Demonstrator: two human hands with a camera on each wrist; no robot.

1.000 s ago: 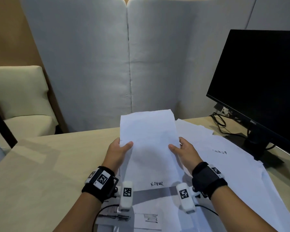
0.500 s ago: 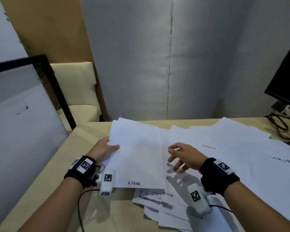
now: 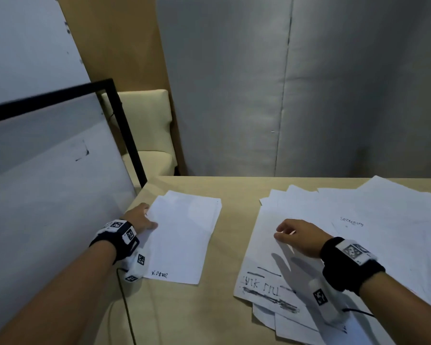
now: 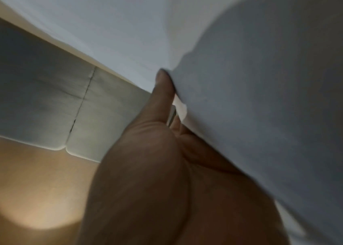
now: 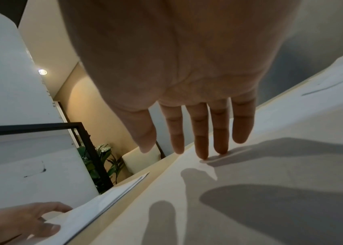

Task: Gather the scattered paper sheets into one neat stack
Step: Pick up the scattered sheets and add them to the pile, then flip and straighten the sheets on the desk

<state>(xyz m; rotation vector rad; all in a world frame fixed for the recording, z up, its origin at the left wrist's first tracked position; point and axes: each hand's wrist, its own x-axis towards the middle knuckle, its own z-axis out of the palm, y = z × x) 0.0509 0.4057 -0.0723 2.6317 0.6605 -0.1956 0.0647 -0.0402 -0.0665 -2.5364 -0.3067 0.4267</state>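
Note:
A small stack of white sheets (image 3: 187,235) lies on the left part of the tan table (image 3: 224,257), its left edge a little raised in the right wrist view (image 5: 95,207). My left hand (image 3: 144,219) pinches that left edge, thumb (image 4: 162,92) on top and fingers beneath the paper (image 4: 271,99). Several scattered sheets (image 3: 358,220) overlap on the right, the nearest one (image 3: 261,270) bearing dark handwriting. My right hand (image 3: 284,235) hovers over this sheet with straight fingers (image 5: 201,140), two fingertips touching the paper (image 5: 271,165). It holds nothing.
A black-framed white board (image 3: 47,183) stands close along the table's left side. A cream chair (image 3: 147,125) and a grey padded divider (image 3: 284,95) are behind the table. A thin black cable (image 3: 127,307) runs from my left wrist. A bare strip of table separates stack and loose sheets.
The stack moved left with my left hand and now lies apart from the loose sheets. My right hand let go of it and came down onto the scattered sheets. The view swung left.

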